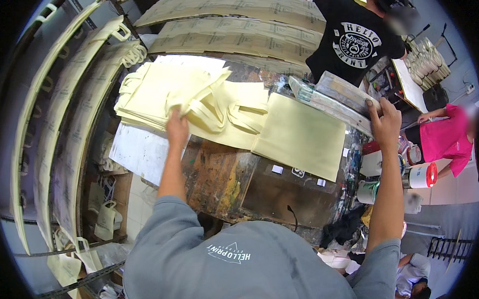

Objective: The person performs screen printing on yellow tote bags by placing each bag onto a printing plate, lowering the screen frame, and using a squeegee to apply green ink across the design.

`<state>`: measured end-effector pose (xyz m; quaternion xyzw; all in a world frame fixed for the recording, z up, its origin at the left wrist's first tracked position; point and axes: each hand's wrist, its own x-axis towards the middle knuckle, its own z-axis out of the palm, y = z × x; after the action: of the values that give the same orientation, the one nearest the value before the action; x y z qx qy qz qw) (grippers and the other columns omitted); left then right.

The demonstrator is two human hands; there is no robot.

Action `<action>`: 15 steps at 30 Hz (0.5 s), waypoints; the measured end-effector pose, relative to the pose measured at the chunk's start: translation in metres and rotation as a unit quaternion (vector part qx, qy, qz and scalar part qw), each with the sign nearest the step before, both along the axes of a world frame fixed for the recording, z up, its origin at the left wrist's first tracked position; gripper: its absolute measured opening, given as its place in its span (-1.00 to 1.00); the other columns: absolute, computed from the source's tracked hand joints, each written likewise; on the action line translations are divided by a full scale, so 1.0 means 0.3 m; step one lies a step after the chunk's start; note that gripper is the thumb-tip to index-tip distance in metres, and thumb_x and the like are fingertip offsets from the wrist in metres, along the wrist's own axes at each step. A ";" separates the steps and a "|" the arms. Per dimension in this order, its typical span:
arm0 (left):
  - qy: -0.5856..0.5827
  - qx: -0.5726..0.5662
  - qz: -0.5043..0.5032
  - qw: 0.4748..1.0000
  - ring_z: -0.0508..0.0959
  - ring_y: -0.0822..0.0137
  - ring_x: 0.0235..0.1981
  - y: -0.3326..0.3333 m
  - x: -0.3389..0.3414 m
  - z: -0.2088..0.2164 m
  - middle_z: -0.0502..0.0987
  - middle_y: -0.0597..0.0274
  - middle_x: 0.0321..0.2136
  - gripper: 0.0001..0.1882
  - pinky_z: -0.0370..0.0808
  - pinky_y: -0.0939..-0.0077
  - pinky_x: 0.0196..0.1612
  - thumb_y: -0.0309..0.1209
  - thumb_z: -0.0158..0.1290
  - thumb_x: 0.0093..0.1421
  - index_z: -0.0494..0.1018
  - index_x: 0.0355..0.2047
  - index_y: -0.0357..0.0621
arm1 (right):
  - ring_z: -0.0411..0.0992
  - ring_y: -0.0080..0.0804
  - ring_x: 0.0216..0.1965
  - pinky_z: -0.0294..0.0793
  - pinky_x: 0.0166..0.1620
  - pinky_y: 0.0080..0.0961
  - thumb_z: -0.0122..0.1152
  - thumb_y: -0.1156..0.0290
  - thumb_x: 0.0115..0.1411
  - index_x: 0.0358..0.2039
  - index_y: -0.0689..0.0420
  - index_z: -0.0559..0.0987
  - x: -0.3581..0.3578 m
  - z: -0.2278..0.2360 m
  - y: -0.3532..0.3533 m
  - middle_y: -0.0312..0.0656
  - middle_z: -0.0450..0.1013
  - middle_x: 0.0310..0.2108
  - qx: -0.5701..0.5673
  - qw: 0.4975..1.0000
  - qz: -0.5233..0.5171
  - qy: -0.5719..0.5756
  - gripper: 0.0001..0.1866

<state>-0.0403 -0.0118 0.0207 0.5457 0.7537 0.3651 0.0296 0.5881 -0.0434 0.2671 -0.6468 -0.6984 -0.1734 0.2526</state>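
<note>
My left hand (177, 125) is closed on a pale yellow fabric bag (203, 100), whose cloth and handles are bunched and folded over. Beneath and left of it lies a stack of similar bags (142, 89). To the right, another pale yellow bag body (302, 137) is spread flat on a dark board (283, 198), its handles lying toward the stack. My right hand (384, 118) grips the near right end of a long, pale-edged frame (333, 101), which looks like a printing screen tilted up on edge beyond the flat bag.
A paint-stained table (214, 171) carries the work. Curved-looking racks (80, 134) of printed bags stand left, with more bag-laden shelves (235, 36) behind. Paint tubs (422, 176) crowd the right side. A person in black (346, 35) stands beyond the frame; another in pink (447, 134) is at right.
</note>
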 end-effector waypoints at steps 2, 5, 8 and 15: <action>-0.026 -0.024 -0.004 0.999 0.68 -0.18 -0.09 0.051 -0.081 0.193 0.68 -0.25 -0.18 -0.55 0.59 0.06 -0.03 -0.30 0.19 0.21 0.55 0.08 -0.24 | 0.47 0.03 -0.29 0.29 -0.15 -0.14 0.26 -0.12 0.31 -0.31 0.17 0.60 -0.004 0.003 -0.026 0.01 0.52 -0.41 0.019 1.000 0.002 -0.009 -0.49; -0.002 0.019 -0.009 1.000 0.66 -0.18 0.00 0.121 -0.328 0.336 0.66 -0.28 -0.06 -0.51 0.55 0.07 0.08 -0.30 0.18 0.19 0.55 0.11 -0.24 | 0.46 0.02 -0.29 0.29 -0.15 -0.13 0.28 -0.08 0.31 -0.33 0.18 0.60 0.000 0.003 -0.061 0.01 0.52 -0.40 0.004 1.000 -0.018 -0.016 -0.51; 0.122 0.055 0.004 0.991 0.62 -0.19 0.08 0.160 -0.899 0.376 0.63 -0.26 0.04 -0.47 0.51 0.07 0.19 -0.29 0.19 0.19 0.55 0.14 -0.29 | 0.46 0.02 -0.28 0.29 -0.14 -0.12 0.28 -0.09 0.30 -0.34 0.18 0.59 -0.039 -0.038 -0.029 0.00 0.52 -0.40 0.031 0.999 0.022 0.009 -0.50; 0.283 0.099 0.310 0.902 0.50 -0.29 0.06 0.128 -0.647 0.283 0.45 -0.41 0.08 -0.42 0.40 -0.10 0.23 -0.31 0.07 0.30 0.31 0.26 -0.39 | 0.52 0.01 -0.34 0.33 -0.18 -0.05 0.19 -0.26 0.30 -0.49 0.16 0.55 -0.042 0.019 -0.023 -0.06 0.54 -0.49 -0.002 1.000 -0.011 -0.011 -0.36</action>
<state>-0.2343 0.0267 0.1055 0.3645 0.8217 0.2587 -0.3536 0.5755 -0.0503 0.2728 -0.6528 -0.6947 -0.1819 0.2412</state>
